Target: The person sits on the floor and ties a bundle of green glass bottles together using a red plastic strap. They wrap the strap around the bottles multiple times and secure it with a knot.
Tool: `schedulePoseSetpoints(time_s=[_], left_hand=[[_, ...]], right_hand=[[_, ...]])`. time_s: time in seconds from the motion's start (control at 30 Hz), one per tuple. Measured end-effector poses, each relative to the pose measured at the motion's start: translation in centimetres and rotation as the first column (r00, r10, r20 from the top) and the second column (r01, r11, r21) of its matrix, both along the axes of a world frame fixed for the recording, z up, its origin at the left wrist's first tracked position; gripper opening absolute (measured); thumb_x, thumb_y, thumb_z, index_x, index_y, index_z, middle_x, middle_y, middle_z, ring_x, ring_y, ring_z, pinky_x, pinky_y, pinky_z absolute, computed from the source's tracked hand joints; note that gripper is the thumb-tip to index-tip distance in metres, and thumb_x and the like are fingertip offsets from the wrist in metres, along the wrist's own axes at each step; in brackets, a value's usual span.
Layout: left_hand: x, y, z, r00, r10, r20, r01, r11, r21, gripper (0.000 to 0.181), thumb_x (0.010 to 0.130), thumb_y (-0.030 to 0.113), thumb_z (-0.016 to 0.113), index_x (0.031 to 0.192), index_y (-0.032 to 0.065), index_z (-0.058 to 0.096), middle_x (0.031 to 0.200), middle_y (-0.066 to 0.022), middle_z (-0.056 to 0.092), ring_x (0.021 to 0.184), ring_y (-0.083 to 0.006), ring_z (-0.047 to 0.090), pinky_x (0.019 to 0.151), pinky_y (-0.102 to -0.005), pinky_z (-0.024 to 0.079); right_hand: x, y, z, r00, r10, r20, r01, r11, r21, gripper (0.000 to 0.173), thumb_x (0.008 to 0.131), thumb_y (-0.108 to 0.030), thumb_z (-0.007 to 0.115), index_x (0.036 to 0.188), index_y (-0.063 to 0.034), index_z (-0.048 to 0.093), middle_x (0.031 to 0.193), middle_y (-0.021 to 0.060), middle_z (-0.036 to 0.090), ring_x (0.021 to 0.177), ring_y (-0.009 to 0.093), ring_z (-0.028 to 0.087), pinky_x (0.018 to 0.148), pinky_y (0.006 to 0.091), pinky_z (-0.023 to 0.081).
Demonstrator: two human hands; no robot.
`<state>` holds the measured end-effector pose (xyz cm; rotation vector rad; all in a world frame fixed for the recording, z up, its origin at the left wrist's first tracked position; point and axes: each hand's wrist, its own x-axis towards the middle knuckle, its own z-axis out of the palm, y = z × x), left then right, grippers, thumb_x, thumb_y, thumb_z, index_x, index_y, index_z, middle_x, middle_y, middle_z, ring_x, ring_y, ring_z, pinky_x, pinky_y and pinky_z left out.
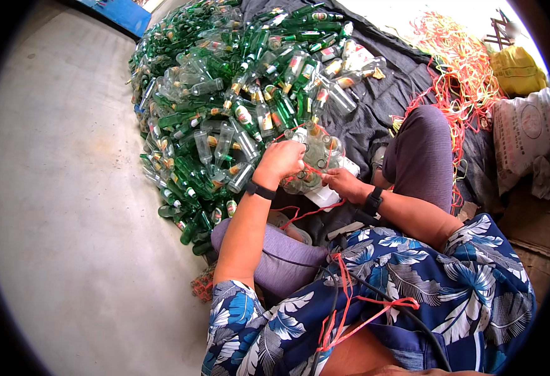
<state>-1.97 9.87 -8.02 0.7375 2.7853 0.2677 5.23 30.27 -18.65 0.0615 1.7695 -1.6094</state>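
Before me, between my knees, several clear glass bottles [318, 149] stand bunched together with their open mouths up. Red plastic twine [330, 144] runs around them, and a loose length trails below towards my lap. My left hand [284, 159] is closed at the bunch's left side, over the bottle necks, with the twine coming out by its fingers. At the near right side, my right hand [344, 182] pinches the same twine between thumb and fingers. A white block-like thing [324, 196] shows under and beside the bunch; its kind is unclear.
A large heap of green and clear glass bottles [199, 108] lies ahead and to the left, partly on black sheeting [388, 61]. Tangled red and yellow twine [463, 66] is at the upper right, near a yellow sack [517, 70] and a white woven sack [524, 136].
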Motion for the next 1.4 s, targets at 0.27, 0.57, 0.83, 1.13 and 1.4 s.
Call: schedulePoseSetpoints(time_s=[0.27,0.57,0.83,1.13,1.4], left_hand=[[-0.6,-0.3,-0.3,0.997,-0.019,0.075,-0.005,0.950,0.313,0.013,0.074,0.008,0.064,0.078,0.0009,0.054,0.071,-0.0170,0.057,0.070,-0.0366,0.060,0.064,-0.0436,0.048],[-0.7,-0.8,-0.9,0.987,-0.016,-0.160,0.061,0.958,0.281,0.015,0.080,0.009,0.065,0.095,0.0104,0.062,0.093,-0.0130,0.064,0.087,-0.0369,0.064,0.074,-0.0470,0.052],[-1.2,-1.0,-2.1,0.972,-0.013,-0.236,0.066,0.974,0.216,0.017,0.084,0.005,0.060,0.098,0.0128,0.067,0.095,-0.0120,0.065,0.091,-0.0356,0.066,0.078,-0.0455,0.054],[-1.8,-0.8,-2.8,0.983,0.023,-0.184,0.010,0.984,0.177,0.013,0.092,0.014,0.052,0.095,0.0107,0.064,0.092,-0.0161,0.067,0.089,-0.0379,0.066,0.075,-0.0483,0.053],[-2.0,-1.0,-3.3,0.990,0.056,-0.129,-0.029,0.978,0.205,0.014,0.093,0.012,0.057,0.102,0.0079,0.066,0.092,-0.0185,0.067,0.090,-0.0399,0.065,0.076,-0.0466,0.052]], right_hand=[[0.7,-0.4,0.3,0.996,0.000,0.088,0.015,0.985,-0.170,0.033,0.104,-0.035,0.050,0.096,-0.0055,0.063,0.071,-0.0044,0.047,0.052,0.006,0.037,0.043,0.0245,0.030],[0.7,-0.8,0.1,0.984,-0.019,0.175,0.068,0.957,-0.281,0.032,0.105,-0.034,0.050,0.098,-0.0049,0.061,0.070,-0.0066,0.041,0.052,0.004,0.033,0.042,0.0225,0.026],[0.6,-1.1,0.5,0.982,-0.023,0.188,0.076,0.956,-0.282,0.028,0.106,-0.030,0.048,0.100,-0.0047,0.060,0.068,-0.0077,0.039,0.051,0.004,0.031,0.042,0.0222,0.025],[0.8,-1.4,0.8,0.989,-0.032,0.141,0.068,0.964,-0.259,0.028,0.106,-0.028,0.048,0.101,-0.0048,0.062,0.068,-0.0084,0.040,0.052,0.003,0.032,0.043,0.0225,0.025],[0.5,-1.9,-1.1,0.984,0.022,-0.178,-0.043,0.992,-0.117,0.028,0.104,-0.024,0.050,0.102,0.0011,0.064,0.075,-0.0023,0.055,0.065,0.010,0.050,0.059,0.0296,0.043]])
